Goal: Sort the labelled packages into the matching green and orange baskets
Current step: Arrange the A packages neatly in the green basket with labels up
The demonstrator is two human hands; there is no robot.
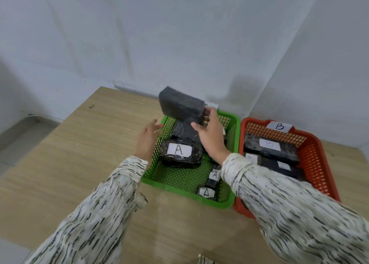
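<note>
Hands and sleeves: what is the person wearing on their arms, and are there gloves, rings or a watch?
Both arms wear long, loose sleeves of off-white fabric with short dark streaks, cuffed at the wrists. The left hand and right hand are bare: no gloves. No ring or watch shows.

Centre of the frame: right hand (pixel 211 136) gripping a black package (pixel 180 106), tilted, above the far end of the green basket (pixel 236 124); left hand (pixel 147 139) open, fingers spread, just beside the basket's left wall. Inside the green basket, black packages labelled A (pixel 179 151), two smaller ones near its lower right corner. Right of it, touching, the orange basket (pixel 311 156) tagged B, holding packages labelled B (pixel 269 145), all on a wooden table (pixel 79 144).
</note>
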